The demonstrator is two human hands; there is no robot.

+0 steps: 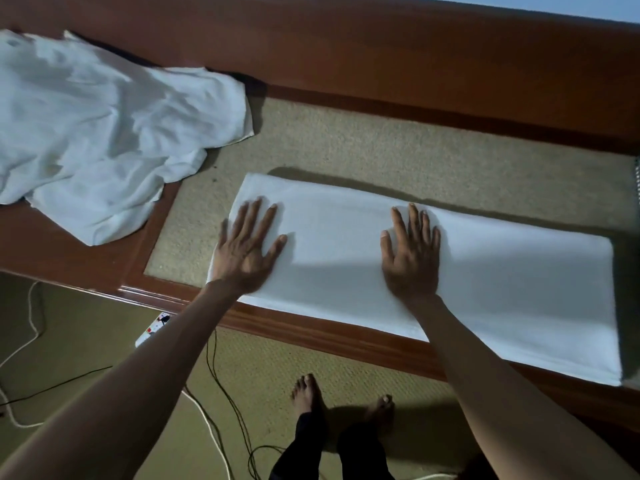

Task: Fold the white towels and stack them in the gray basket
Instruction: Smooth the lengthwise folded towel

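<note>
A white towel [502,282], folded into a long strip, lies flat on the wooden table with a woven inset [381,147]. My left hand [247,249] rests palm down on the towel's left end, fingers spread. Near the towel's middle, my right hand [412,252] also presses flat with its fingers apart. Neither hand grips anything. A crumpled heap of white towels [104,133] lies at the table's left end, apart from both hands. At the far right edge a sliver of grey [632,306] touches the towel's end; whether it is the basket I cannot tell.
The table's raised wooden back rail [381,57] runs along the far side. On the carpeted floor below lie a power strip [152,330], white and black cables [221,393], and my bare feet [311,396].
</note>
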